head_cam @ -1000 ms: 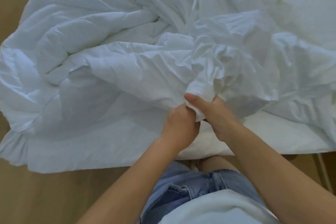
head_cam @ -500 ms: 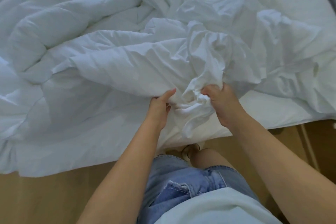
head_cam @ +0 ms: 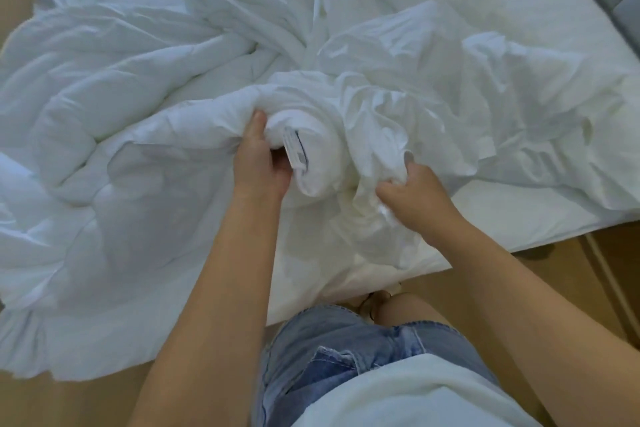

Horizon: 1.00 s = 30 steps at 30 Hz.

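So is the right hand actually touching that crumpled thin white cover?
Touching. The head view shows the right hand curled round a bunch of the thin white cover and gripping it, with no gap between them.

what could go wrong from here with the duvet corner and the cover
1. The left hand grips only the rolled tip of the duvet corner. It could slip free if the right hand tugs the bunched cover.
2. The duvet edge hangs off the bed near the floor, so a pull may drag it down.
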Motion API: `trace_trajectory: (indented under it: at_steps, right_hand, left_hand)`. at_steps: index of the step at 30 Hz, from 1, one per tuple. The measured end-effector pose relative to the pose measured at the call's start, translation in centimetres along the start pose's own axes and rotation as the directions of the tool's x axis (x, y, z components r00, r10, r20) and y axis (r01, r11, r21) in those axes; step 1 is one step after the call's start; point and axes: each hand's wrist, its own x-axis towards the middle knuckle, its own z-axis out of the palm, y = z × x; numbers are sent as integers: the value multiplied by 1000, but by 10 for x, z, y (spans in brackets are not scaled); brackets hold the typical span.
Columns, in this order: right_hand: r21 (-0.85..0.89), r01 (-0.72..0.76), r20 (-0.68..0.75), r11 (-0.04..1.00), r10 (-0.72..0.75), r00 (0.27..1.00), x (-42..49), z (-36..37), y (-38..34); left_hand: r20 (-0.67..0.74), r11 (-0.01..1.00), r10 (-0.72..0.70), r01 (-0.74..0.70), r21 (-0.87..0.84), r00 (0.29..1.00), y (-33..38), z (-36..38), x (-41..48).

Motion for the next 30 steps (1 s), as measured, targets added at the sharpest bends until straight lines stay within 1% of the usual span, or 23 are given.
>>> trace_trajectory:
  at_steps: [1, 2, 3, 4, 5, 7, 9, 10, 11, 12, 14, 16, 17, 19, 20, 21, 24, 25, 26, 27, 28, 29, 30]
  right_hand:
    - [247, -92, 28, 965, 88, 996, -2, -1, 1]
    - [431, -157, 61, 889, 145, 988, -3, -1, 0]
    - [547, -195, 91, 814, 174, 981, -4, -1, 0]
    - [612, -214, 122, 762, 177, 977, -6, 1, -2]
    - [643, -227, 146, 731, 175, 974, -7, 3, -2]
    - [620, -216, 164, 754, 145, 976, -9, 6, -4]
    - [562, -200, 164, 802, 129, 978, -12, 6, -3]
    - [541, -188, 152, 819, 124, 981, -13, 4, -3]
    - [529, -169, 134, 832, 114, 984, -14, 2, -2]
    - [519, -147, 122, 842, 97, 988, -14, 0, -1]
    - [509, -112, 104, 854, 69, 992, -14, -2, -1]
    - [495, -87, 77, 865, 57, 995, -15, -1, -4]
    - [487, -73, 59, 871, 51, 997, -15, 0, -6]
    - [472, -40, 22, 881, 34, 999, -16, -1, -11]
    - [461, -19, 9, 887, 17, 1000, -17, -2, -13]
    - [446, -7, 3, 895, 6, 1000, -17, -2, -14]
    - [467, -35, 34, 883, 22, 999, -20, -1, -14]
    - [490, -57, 60, 870, 32, 998, -21, 0, -13]
    - [496, -59, 66, 866, 30, 997, -22, 2, -12]
    - [466, -30, 50, 884, 7, 999, -24, 4, -13]
    - [391, 17, 28, 920, -30, 999, -24, 7, -13]
    - [287, 63, 13, 956, -70, 997, -26, 10, -15]
    - [172, 112, 5, 979, -115, 993, -27, 13, -17]
  left_hand:
    - [1, 998, 24, -24, 60, 1000, -1, 5, -1]
    - [2, 986, 49, -49, 163, 999, -5, 9, -4]
    - [9, 956, 51, -52, 289, 999, -12, 12, -8]
    - [13, 905, 26, -29, 423, 1000, -22, 12, -14]
    - [5, 839, -24, 17, 544, 1000, -33, 8, -21]
    - [-55, 694, -177, 164, 701, 983, -51, -1, -35]
    - [-108, 587, -355, 311, 748, 929, -57, -6, -41]
    - [-109, 568, -416, 351, 744, 903, -58, -9, -42]
    - [-98, 583, -442, 369, 724, 892, -58, -9, -41]
    - [-79, 637, -431, 365, 679, 899, -59, -9, -39]
    - [-56, 796, -321, 301, 525, 945, -62, -4, -33]
    - [-48, 915, -227, 230, 331, 973, -64, 7, -27]
    - [-33, 946, -217, 218, 240, 976, -67, 14, -25]
    - [4, 961, -247, 245, 130, 969, -73, 25, -28]
    - [39, 959, -263, 257, 123, 964, -77, 27, -31]
    - [69, 954, -265, 251, 164, 962, -81, 27, -34]
    - [114, 887, -273, 204, 415, 955, -85, 17, -46]
    - [133, 869, -293, 206, 451, 947, -84, 13, -49]
    - [158, 870, -302, 204, 449, 940, -82, 10, -52]
    - [197, 884, -306, 202, 421, 931, -77, 9, -53]
    - [238, 901, -307, 201, 386, 921, -72, 9, -53]
    - [261, 909, -303, 195, 369, 917, -66, 10, -54]
    - [260, 900, -299, 181, 397, 918, -62, 12, -53]
